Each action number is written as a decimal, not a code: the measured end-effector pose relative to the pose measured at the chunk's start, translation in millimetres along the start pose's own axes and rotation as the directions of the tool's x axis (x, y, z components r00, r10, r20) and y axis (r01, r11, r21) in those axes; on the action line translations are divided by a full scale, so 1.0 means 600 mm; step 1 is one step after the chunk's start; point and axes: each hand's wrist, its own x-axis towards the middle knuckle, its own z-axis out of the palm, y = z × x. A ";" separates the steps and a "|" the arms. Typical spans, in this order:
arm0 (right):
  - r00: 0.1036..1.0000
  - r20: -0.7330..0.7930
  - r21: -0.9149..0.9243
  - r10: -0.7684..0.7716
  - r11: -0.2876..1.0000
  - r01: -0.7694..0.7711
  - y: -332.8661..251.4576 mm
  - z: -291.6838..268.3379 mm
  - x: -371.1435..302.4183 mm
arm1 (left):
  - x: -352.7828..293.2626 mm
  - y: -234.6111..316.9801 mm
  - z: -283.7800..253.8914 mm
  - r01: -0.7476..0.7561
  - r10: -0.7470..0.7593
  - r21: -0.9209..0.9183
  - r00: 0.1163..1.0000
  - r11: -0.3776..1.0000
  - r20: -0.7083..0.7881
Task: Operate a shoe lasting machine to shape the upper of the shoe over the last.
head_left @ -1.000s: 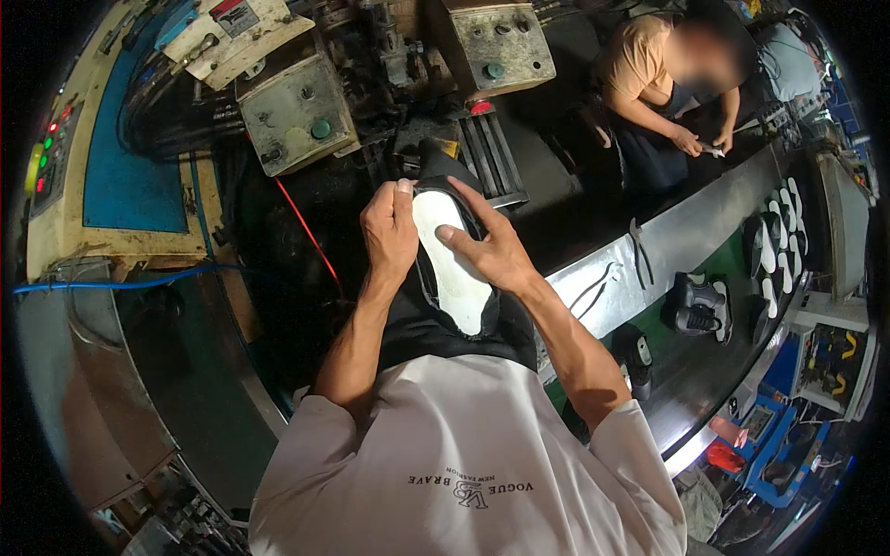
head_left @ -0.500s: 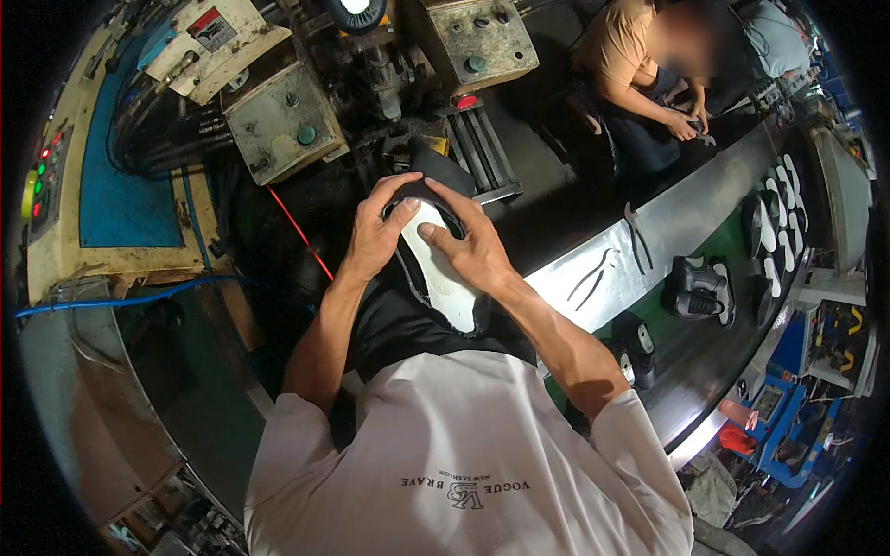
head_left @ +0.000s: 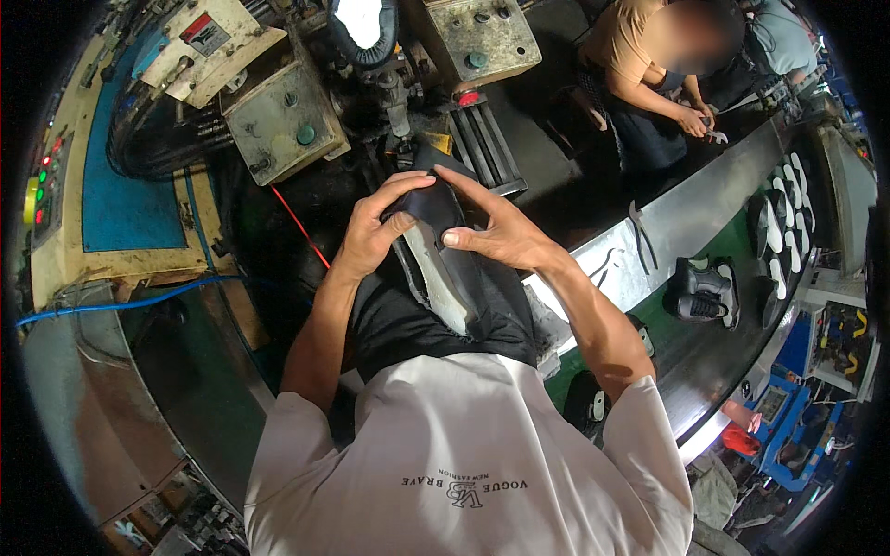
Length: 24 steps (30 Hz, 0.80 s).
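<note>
A black shoe upper with a white sole board (head_left: 436, 278) lies over my lap, its toe end pointing away from me. My left hand (head_left: 369, 227) grips the toe end from the left, with the thumb at the white board and the fingers over the dark material. My right hand (head_left: 505, 232) holds the same end from the right, thumb and forefinger spread around the black edge. Dark material partly covers the white board near the toe. Beyond my fingertips is the machine's metal head (head_left: 397, 107).
A shoe with a white underside (head_left: 360, 23) sits on the machine. Control boxes (head_left: 283, 120) flank it. On the right, a metal ledge (head_left: 709, 171) bears pliers (head_left: 642, 236); shoes (head_left: 709, 292) and white-soled pieces (head_left: 793, 204) stand on the belt. Another person (head_left: 640, 74) handles a tool.
The shoe upper has turned in my hands, so less of its white board shows. My right thumb has moved off the board to the black edge. The other person's hands have shifted.
</note>
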 end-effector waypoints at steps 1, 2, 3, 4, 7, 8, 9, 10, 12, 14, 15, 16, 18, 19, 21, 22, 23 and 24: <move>0.998 -0.018 -0.004 0.052 0.999 -0.052 0.000 0.002 0.004 | 0.003 0.000 0.003 -0.014 0.014 0.011 1.000 1.000 -0.001; 0.999 -0.039 -0.097 0.014 0.995 -0.018 0.001 0.004 0.007 | 0.007 0.000 0.006 -0.021 0.021 0.014 1.000 1.000 -0.016; 0.997 -0.057 -0.182 -0.050 0.983 0.039 0.003 0.007 0.008 | 0.008 0.001 0.009 -0.021 0.021 0.019 1.000 1.000 -0.005; 0.998 -0.053 -0.184 -0.019 0.983 0.008 0.006 0.011 0.009 | 0.011 0.000 0.012 -0.008 0.009 0.024 1.000 1.000 -0.009; 0.987 -0.159 -0.183 0.038 0.981 -0.067 0.023 0.027 0.011 | 0.020 -0.002 0.025 0.038 -0.038 0.022 0.999 0.999 -0.025; 0.973 -0.221 -0.223 0.065 0.968 -0.116 0.031 0.036 0.013 | 0.023 -0.002 0.031 0.084 -0.083 0.016 0.996 0.996 -0.033; 0.956 -0.279 -0.262 0.095 0.950 -0.170 0.039 0.042 0.017 | 0.028 -0.003 0.038 0.068 -0.067 0.013 0.997 0.998 -0.039; 0.957 -0.278 -0.270 0.078 0.950 -0.156 0.045 0.045 0.018 | 0.033 -0.003 0.046 0.143 -0.141 0.025 0.988 0.989 -0.060; 0.957 -0.274 -0.187 0.091 0.972 -0.146 0.055 0.045 0.021 | 0.039 -0.003 0.061 0.296 -0.291 0.038 0.951 0.954 -0.109; 0.953 -0.272 -0.070 0.137 0.984 -0.161 0.061 0.036 0.019 | 0.042 -0.006 0.070 0.342 -0.341 -0.007 0.934 0.940 -0.110; 0.955 -0.267 -0.039 0.130 0.989 -0.145 0.064 0.031 0.015 | 0.040 -0.009 0.074 0.370 -0.374 -0.060 0.921 0.927 -0.111; 0.949 -0.254 0.029 0.186 0.982 -0.184 0.066 0.023 0.012 | 0.034 -0.011 0.074 0.345 -0.353 -0.098 0.931 0.933 -0.087; 0.939 -0.227 0.169 0.259 0.960 -0.224 0.073 0.011 0.003 | 0.018 -0.021 0.074 0.360 -0.439 -0.450 0.895 0.817 -0.081; 0.946 -0.215 0.246 0.242 0.951 -0.188 0.076 0.006 -0.003 | 0.007 -0.027 0.075 0.294 -0.491 -0.742 0.869 0.603 -0.055; 0.936 -0.224 0.293 0.272 0.935 -0.201 0.086 0.007 -0.002 | -0.016 -0.041 0.092 0.276 -0.449 -0.779 0.893 0.563 -0.008; 0.936 -0.212 0.318 0.282 0.925 -0.206 0.089 0.008 -0.001 | -0.026 -0.049 0.107 0.277 -0.487 -0.776 0.872 0.566 -0.043; 0.929 -0.205 0.343 0.307 0.912 -0.226 0.092 0.010 0.001 | -0.032 -0.056 0.121 0.296 -0.542 -0.769 0.837 0.566 -0.076; 0.920 -0.174 0.368 0.351 0.890 -0.270 0.093 0.013 0.002 | -0.036 -0.061 0.135 0.310 -0.553 -0.718 0.824 0.623 -0.125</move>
